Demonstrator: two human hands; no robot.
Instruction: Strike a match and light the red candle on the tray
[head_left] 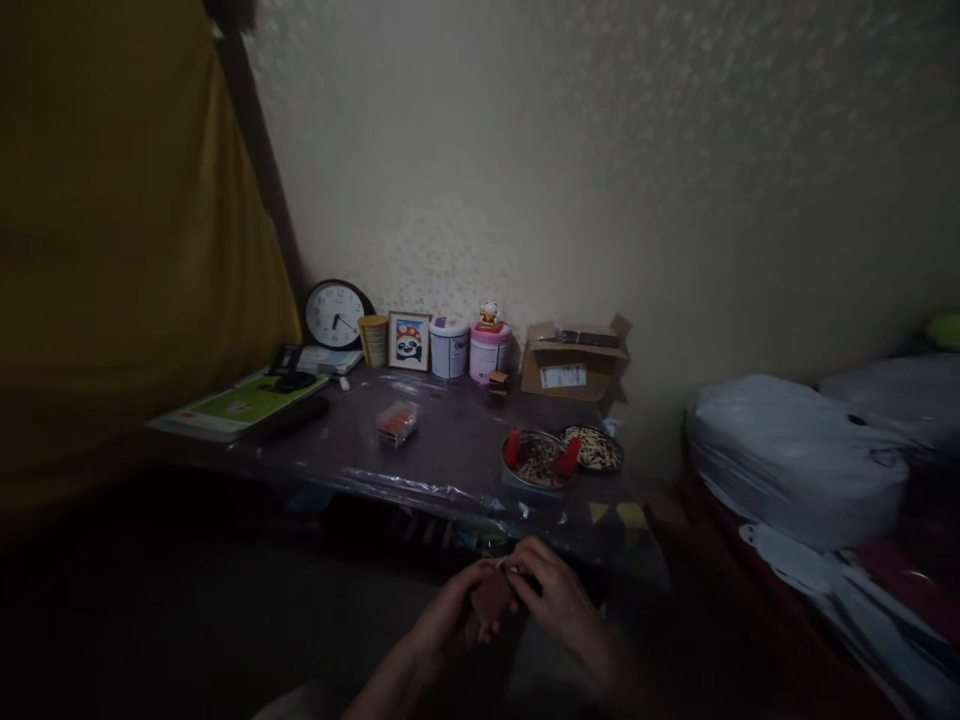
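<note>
Low in front of the table, my left hand (451,612) is wrapped round a small reddish-brown, flat rectangular piece (491,597); dim light hides its exact kind. My right hand (551,588) meets it at the upper edge, fingers bent and pinched together. A small pale bit (513,569) shows at those fingertips, too small to name. Beyond the hands, on the table, stands a round tin (538,484) with dark and light pieces and red parts at its rim. A clear-wrapped pack of reddish-brown pieces (397,424) lies farther left.
A plastic-covered table (450,450) stands against the wall. Along its back are a clock (335,314), a picture frame (409,342), tubs (450,348) and an open cardboard box (574,365). A patterned lid (592,448) lies beside the tin. White bundles (795,455) sit at right.
</note>
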